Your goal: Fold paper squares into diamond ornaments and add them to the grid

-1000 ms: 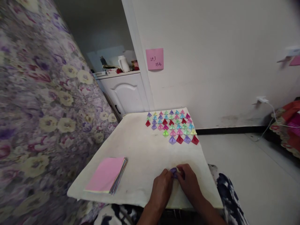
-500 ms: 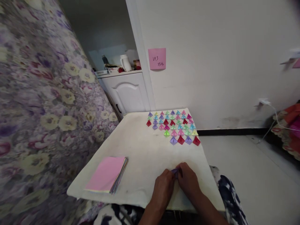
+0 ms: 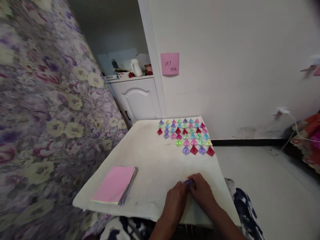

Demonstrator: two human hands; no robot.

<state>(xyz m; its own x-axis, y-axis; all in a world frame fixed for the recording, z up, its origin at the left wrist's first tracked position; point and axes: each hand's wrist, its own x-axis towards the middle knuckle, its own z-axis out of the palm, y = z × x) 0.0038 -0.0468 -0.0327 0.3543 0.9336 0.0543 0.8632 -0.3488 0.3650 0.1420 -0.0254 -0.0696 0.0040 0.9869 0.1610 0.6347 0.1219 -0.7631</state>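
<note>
Between my two hands, over the near right part of the table, is a small piece of folded purple paper. My left hand pinches it from the left, fingers closed. From the right, my right hand grips it with curled fingers. Most of the paper is hidden by the fingers. Farther back lie rows of small folded paper pieces in red, purple, green, pink, blue and yellow. A stack of square paper sheets, pink on top, rests to the left of my hands.
The pale cloth-covered table reaches to the wall. A floral curtain hangs along the left. Behind stands a white cabinet with a white jug on it. A pink note is stuck on the wall.
The view has shifted slightly. Both hands stay in nearly the same place on the purple paper, with only small finger movement.
</note>
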